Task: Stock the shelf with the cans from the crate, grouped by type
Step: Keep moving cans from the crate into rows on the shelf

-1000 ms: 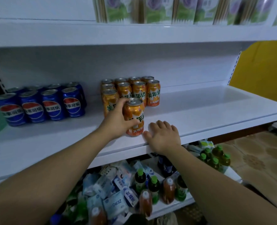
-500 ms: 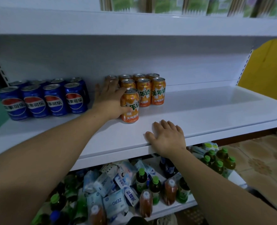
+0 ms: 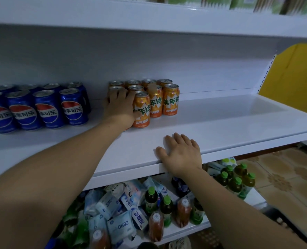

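A shop; white retail shelf (image 3: 221, 123) stocked with grouped cans (image 3: 170, 99), bottles (image 3: 236, 184).

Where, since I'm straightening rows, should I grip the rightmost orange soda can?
Probably its mid-wall, from the right front: the rightmost orange soda can stands upright, bare white shelf on that side, neighbouring orange cans close at left and rear.

**Middle shelf** (image 3: 221, 126)
- Cola cans (image 3: 46, 108): two rows deep, well left of the left hand's (image 3: 119, 108) fingers (image 3: 116, 92).
- Soda cans (image 3: 170, 99): block by the back wall, under and right of those fingers.
- Front soda can (image 3: 142, 110): just right of them, touching the thumb.
- Right hand (image 3: 182, 155): on the front edge, bare board beyond its fingers (image 3: 177, 139).

**Lower shelf** (image 3: 185, 229), below both hands
- Packets (image 3: 113, 211) left, bottles (image 3: 165, 207) right.
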A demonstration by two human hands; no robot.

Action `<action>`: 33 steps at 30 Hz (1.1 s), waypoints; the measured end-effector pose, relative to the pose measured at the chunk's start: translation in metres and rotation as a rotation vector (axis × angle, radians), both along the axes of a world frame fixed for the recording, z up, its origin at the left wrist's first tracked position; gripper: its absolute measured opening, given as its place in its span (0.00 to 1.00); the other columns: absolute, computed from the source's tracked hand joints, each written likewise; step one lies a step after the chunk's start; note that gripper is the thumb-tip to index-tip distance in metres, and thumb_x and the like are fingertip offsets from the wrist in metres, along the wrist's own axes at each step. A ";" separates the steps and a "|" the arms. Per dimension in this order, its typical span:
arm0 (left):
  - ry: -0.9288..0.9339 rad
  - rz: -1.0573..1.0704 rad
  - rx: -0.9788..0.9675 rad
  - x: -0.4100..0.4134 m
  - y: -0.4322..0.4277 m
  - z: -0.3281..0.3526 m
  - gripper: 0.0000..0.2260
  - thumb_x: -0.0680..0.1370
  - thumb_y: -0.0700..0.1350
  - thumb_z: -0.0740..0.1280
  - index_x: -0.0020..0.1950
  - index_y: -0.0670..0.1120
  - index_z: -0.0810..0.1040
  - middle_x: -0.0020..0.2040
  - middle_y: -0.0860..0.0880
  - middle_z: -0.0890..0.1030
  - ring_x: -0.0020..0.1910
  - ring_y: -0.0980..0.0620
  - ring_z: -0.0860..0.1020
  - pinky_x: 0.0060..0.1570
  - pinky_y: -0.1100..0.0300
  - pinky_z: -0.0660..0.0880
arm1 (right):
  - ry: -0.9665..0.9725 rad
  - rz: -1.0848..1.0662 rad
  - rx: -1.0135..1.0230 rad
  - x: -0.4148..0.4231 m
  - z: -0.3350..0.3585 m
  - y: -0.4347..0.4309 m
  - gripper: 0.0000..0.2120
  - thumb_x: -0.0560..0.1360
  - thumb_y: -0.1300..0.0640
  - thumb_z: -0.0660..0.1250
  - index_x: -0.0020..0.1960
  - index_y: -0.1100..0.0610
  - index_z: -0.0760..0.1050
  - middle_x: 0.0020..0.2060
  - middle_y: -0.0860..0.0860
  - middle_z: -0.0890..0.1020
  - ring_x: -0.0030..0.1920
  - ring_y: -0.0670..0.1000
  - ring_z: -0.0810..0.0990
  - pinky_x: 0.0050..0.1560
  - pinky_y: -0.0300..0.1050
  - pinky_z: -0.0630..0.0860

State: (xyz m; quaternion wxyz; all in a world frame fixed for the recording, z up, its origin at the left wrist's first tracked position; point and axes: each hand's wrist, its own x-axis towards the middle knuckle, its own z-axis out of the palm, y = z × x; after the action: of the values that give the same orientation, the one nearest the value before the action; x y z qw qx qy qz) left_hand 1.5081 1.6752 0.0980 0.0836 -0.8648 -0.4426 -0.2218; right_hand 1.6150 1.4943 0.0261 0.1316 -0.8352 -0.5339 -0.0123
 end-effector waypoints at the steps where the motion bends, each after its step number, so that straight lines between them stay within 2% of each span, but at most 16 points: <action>1: -0.004 0.004 -0.011 0.001 -0.001 0.000 0.31 0.73 0.57 0.69 0.73 0.52 0.61 0.73 0.47 0.63 0.72 0.41 0.58 0.68 0.41 0.59 | 0.004 0.001 -0.003 0.000 0.001 0.000 0.29 0.78 0.36 0.47 0.75 0.49 0.61 0.75 0.52 0.61 0.75 0.54 0.55 0.74 0.54 0.50; 7: 0.061 0.015 -0.053 -0.010 -0.013 0.014 0.39 0.71 0.61 0.69 0.76 0.54 0.54 0.78 0.47 0.53 0.77 0.42 0.50 0.69 0.33 0.48 | 0.063 0.090 -0.039 0.008 0.007 -0.015 0.28 0.79 0.36 0.48 0.74 0.50 0.62 0.77 0.52 0.59 0.77 0.53 0.53 0.75 0.53 0.48; 11: 0.021 -0.161 -0.040 -0.009 -0.054 0.025 0.34 0.72 0.57 0.68 0.75 0.51 0.59 0.76 0.45 0.58 0.74 0.42 0.56 0.70 0.45 0.55 | 0.064 -0.036 -0.063 0.036 0.012 -0.061 0.28 0.79 0.37 0.51 0.74 0.49 0.62 0.76 0.51 0.61 0.76 0.53 0.56 0.74 0.54 0.53; 13: 0.005 -0.265 -0.094 0.003 -0.083 0.025 0.32 0.73 0.57 0.68 0.74 0.51 0.61 0.75 0.45 0.61 0.72 0.42 0.60 0.69 0.46 0.60 | 0.078 -0.136 -0.083 0.052 0.014 -0.095 0.29 0.79 0.37 0.51 0.75 0.50 0.60 0.76 0.51 0.61 0.75 0.53 0.57 0.74 0.55 0.56; 17: 0.091 -0.449 -0.249 0.047 -0.159 0.012 0.32 0.75 0.60 0.65 0.75 0.51 0.60 0.76 0.48 0.61 0.74 0.45 0.60 0.70 0.45 0.59 | 0.175 -0.369 -0.130 0.085 0.017 -0.177 0.33 0.78 0.35 0.53 0.77 0.53 0.59 0.76 0.52 0.62 0.74 0.55 0.60 0.72 0.55 0.62; 22: 0.206 -0.726 -0.419 0.102 -0.272 -0.031 0.32 0.74 0.60 0.66 0.75 0.51 0.62 0.74 0.48 0.64 0.71 0.45 0.64 0.69 0.45 0.64 | 0.288 -0.659 -0.156 0.113 0.014 -0.291 0.33 0.79 0.36 0.52 0.78 0.53 0.55 0.75 0.54 0.64 0.72 0.57 0.66 0.67 0.52 0.66; 25: 0.313 -0.850 -0.527 0.128 -0.335 -0.068 0.32 0.74 0.59 0.67 0.74 0.50 0.63 0.74 0.48 0.65 0.70 0.46 0.66 0.66 0.49 0.67 | 0.356 -0.830 -0.132 0.122 -0.001 -0.353 0.34 0.78 0.34 0.53 0.77 0.51 0.57 0.74 0.53 0.66 0.71 0.57 0.66 0.70 0.54 0.65; 29: 0.505 -0.963 -0.673 0.162 -0.402 -0.122 0.30 0.76 0.56 0.67 0.75 0.47 0.62 0.73 0.47 0.66 0.69 0.46 0.68 0.65 0.52 0.69 | 0.440 -0.953 -0.137 0.133 -0.038 -0.423 0.34 0.79 0.36 0.54 0.77 0.54 0.57 0.74 0.55 0.66 0.71 0.58 0.67 0.68 0.50 0.65; 33: 0.684 -1.028 -0.798 0.202 -0.454 -0.189 0.28 0.75 0.58 0.67 0.71 0.48 0.67 0.69 0.46 0.70 0.63 0.46 0.72 0.61 0.52 0.72 | 0.546 -1.063 -0.159 0.149 -0.087 -0.472 0.32 0.80 0.37 0.54 0.77 0.56 0.59 0.74 0.55 0.65 0.72 0.57 0.65 0.68 0.48 0.64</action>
State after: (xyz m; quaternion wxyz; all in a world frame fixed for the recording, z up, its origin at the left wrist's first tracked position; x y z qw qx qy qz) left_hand 1.7096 1.2213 -0.0906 -0.2186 -0.9487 0.0226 0.2273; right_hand 1.7636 1.0221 -0.0608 0.1768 -0.9679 0.0108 0.1784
